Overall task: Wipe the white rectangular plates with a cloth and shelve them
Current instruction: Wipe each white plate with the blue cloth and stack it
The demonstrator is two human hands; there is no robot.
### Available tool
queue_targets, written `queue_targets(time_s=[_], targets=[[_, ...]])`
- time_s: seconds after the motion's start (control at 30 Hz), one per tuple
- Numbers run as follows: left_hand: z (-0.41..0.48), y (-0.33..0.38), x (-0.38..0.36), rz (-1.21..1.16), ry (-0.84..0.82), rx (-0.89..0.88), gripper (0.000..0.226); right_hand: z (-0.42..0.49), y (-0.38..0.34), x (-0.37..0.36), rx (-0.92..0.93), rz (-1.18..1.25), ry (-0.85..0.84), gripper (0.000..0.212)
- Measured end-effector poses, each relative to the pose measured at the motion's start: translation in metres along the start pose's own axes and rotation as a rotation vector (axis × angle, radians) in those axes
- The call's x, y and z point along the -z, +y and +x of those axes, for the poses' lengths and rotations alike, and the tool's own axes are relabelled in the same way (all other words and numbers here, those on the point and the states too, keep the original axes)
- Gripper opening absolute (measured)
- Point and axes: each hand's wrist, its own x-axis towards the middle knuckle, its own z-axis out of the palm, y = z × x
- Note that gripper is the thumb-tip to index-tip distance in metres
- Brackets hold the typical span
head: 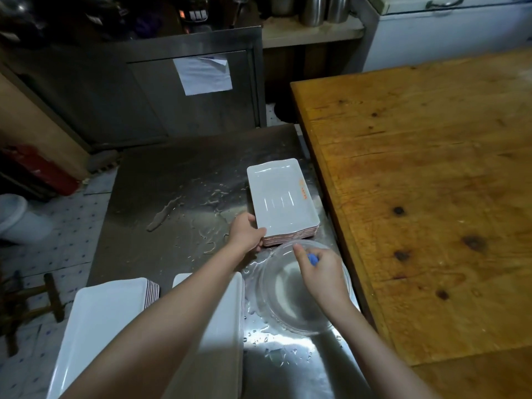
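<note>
Left hand [247, 232] grips the near corner of the stack of white rectangular plates [282, 197]; right hand [324, 273] pinches a blue cloth [312, 259] over a glass bowl [290, 300]. On the puddled steel table [172, 182], wet plates could slip from that one-handed hold.

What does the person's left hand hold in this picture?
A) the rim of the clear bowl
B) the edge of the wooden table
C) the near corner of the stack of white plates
C: the left hand grips the near corner of the plate stack; the right hand, holding a blue thing, is over the clear bowl.
</note>
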Motion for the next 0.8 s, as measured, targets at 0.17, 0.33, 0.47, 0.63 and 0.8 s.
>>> queue_targets(time_s=[0.17, 0.33, 0.47, 0.63, 0.8], targets=[[0.005, 0.001, 0.005, -0.06, 0.029, -0.008, 0.017, 0.001, 0.002, -0.007, 0.038, 0.005, 0.043, 0.052], [0.006, -0.007, 0.014, -0.196, 0.015, 0.01, 0.029, 0.0, 0.0, -0.007, -0.009, 0.072, 0.062, 0.056], [0.002, -0.009, 0.019, -0.394, 0.069, 0.05, 0.03, -0.003, 0.001, -0.001, -0.019, 0.093, 0.085, 0.057], [0.002, -0.012, 0.039, -0.651, 0.177, 0.109, 0.031, -0.006, 0.002, 0.0, -0.039, 0.119, 0.081, 0.057], [-0.004, -0.012, 0.052, -0.855, 0.151, 0.134, 0.034, -0.008, 0.004, -0.003, -0.078, 0.083, 0.04, 0.054]])
